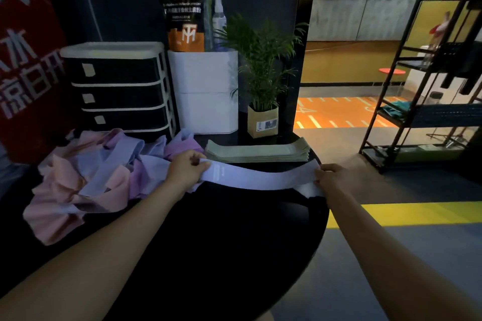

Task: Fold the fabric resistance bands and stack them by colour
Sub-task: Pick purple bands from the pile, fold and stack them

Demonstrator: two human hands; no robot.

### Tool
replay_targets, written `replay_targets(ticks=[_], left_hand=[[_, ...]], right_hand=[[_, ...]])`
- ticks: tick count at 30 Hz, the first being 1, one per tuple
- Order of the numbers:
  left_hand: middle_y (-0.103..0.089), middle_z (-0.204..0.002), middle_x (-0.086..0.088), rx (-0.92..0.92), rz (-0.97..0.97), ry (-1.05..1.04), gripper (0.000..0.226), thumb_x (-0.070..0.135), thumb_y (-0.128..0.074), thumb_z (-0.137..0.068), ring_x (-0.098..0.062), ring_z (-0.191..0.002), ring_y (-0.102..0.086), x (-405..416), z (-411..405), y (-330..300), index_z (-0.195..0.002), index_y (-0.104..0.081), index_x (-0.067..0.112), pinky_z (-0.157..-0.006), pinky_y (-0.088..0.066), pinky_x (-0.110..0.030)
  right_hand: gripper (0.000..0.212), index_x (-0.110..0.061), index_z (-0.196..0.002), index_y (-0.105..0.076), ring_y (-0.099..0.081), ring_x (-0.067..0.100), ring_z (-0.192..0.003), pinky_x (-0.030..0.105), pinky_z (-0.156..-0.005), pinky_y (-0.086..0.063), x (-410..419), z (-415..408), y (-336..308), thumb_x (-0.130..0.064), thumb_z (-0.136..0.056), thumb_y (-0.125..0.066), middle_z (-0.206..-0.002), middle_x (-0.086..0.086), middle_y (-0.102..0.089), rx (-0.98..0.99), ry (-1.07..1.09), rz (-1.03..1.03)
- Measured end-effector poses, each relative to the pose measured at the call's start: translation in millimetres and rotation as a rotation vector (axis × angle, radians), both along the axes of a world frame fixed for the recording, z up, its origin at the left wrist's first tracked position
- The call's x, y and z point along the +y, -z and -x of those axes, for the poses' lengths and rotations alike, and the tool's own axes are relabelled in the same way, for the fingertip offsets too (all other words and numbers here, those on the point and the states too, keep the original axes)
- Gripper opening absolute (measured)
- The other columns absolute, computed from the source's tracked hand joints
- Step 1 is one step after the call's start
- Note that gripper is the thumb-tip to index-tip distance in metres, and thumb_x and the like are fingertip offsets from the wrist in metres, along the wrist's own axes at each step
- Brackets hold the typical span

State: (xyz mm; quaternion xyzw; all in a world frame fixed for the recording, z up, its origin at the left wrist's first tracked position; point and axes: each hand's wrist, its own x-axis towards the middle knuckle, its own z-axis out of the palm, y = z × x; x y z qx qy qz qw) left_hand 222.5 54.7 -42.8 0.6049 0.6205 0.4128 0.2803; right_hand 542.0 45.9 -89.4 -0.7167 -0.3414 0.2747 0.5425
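Two bare forearms are seen reaching out over the round black tabletop (234, 242). A pale lilac band (260, 176) is stretched flat between both hands, just above the tabletop's far side. Its left end is pinched in the left hand (186, 169), thumb on top and fingers curled beneath: a firm grip. Its right end is held by the right hand (332, 177), fingers curled over the edge, with a short tail of fabric hanging below at the tabletop's rim. To the left, a loose heap of pink, lilac and purple bands (86, 180) is piled. Just beyond the stretched band, a neat stack of folded green bands (257, 151) is laid. Farther back, a drawer unit (117, 88), a white box (206, 91) and a potted plant (262, 117) are lined up.
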Motion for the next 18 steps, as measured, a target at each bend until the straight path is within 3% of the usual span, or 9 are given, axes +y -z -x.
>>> replay_targets(ticks=[3, 5, 7, 10, 14, 16, 18], left_hand=[[-0.059, -0.087, -0.002, 0.128, -0.071, -0.058, 0.016, 0.016, -0.066, -0.084, -0.016, -0.083, -0.052, 14.0, -15.4, 11.2, -0.097, -0.064, 0.006, -0.066, -0.03, -0.019], [-0.058, -0.087, -0.002, 0.215, -0.088, -0.08, 0.016, 0.016, -0.065, -0.085, -0.016, -0.083, -0.051, 21.3, -19.5, 16.6, -0.097, -0.063, 0.006, -0.063, -0.026, -0.02], [-0.059, -0.084, -0.002, 0.278, -0.059, -0.095, 0.016, 0.017, -0.066, -0.085, -0.022, -0.085, -0.057, 28.2, -17.0, 24.7, -0.096, -0.063, 0.007, -0.066, -0.029, -0.022], [-0.059, -0.083, -0.003, 0.32, -0.043, -0.106, 0.018, 0.015, -0.067, -0.084, -0.026, -0.087, -0.059, 32.5, -10.4, 37.4, -0.098, -0.062, 0.006, -0.07, -0.033, -0.025], [-0.066, -0.097, -0.01, 0.305, -0.012, -0.096, 0.027, 0.018, -0.068, -0.083, -0.026, -0.09, -0.06, 32.3, -3.0, 45.8, -0.104, -0.059, 0.004, -0.074, -0.042, -0.03], [-0.064, -0.107, -0.01, 0.332, -0.032, -0.067, 0.032, 0.02, -0.068, -0.084, -0.028, -0.098, -0.06, 27.8, 0.5, 45.0, -0.111, -0.057, 0.005, -0.082, -0.045, -0.034], [-0.058, -0.117, -0.01, 0.425, -0.122, -0.036, 0.035, 0.018, -0.065, -0.085, -0.028, -0.104, -0.057, 17.4, 2.6, 43.0, -0.117, -0.056, 0.006, -0.085, -0.044, -0.036]], right_hand=[[0.011, -0.004, -0.085, -0.069, -0.063, 0.035, -0.078, 0.044, -0.075, -0.053, 7.8, -3.7, 17.1, -0.014, -0.082, -0.063, -0.075, 0.014, -0.064, -0.074, -0.002, 0.019], [0.011, -0.005, -0.078, -0.068, -0.062, 0.034, -0.075, 0.035, -0.067, -0.047, 4.2, 0.7, 13.0, -0.012, -0.083, -0.062, -0.072, 0.012, -0.062, -0.153, -0.011, 0.016], [0.014, 0.0, -0.079, -0.067, -0.057, 0.028, -0.073, 0.029, -0.064, -0.038, 2.0, 2.8, 8.8, -0.011, -0.085, -0.061, -0.072, 0.01, -0.06, -0.232, -0.019, 0.014], [0.017, 0.005, -0.08, -0.063, -0.055, 0.028, -0.074, 0.032, -0.064, -0.038, 0.8, 5.4, 9.7, -0.01, -0.087, -0.059, -0.074, 0.011, -0.058, -0.326, -0.022, 0.001], [0.019, 0.006, -0.078, -0.058, -0.054, 0.035, -0.079, 0.037, -0.06, -0.035, -1.4, 10.6, 14.4, -0.009, -0.088, -0.055, -0.08, 0.02, -0.058, -0.435, -0.029, 0.01], [0.014, 0.004, -0.09, -0.059, -0.05, 0.036, -0.09, 0.033, -0.064, -0.027, -4.8, 14.3, 13.5, -0.009, -0.088, -0.054, -0.093, 0.022, -0.054, -0.526, -0.027, 0.046], [0.021, -0.001, -0.106, -0.058, -0.044, 0.035, -0.101, 0.03, -0.071, -0.023, -10.0, 21.6, 12.3, -0.011, -0.088, -0.056, -0.108, 0.02, -0.051, -0.631, -0.049, 0.07]])
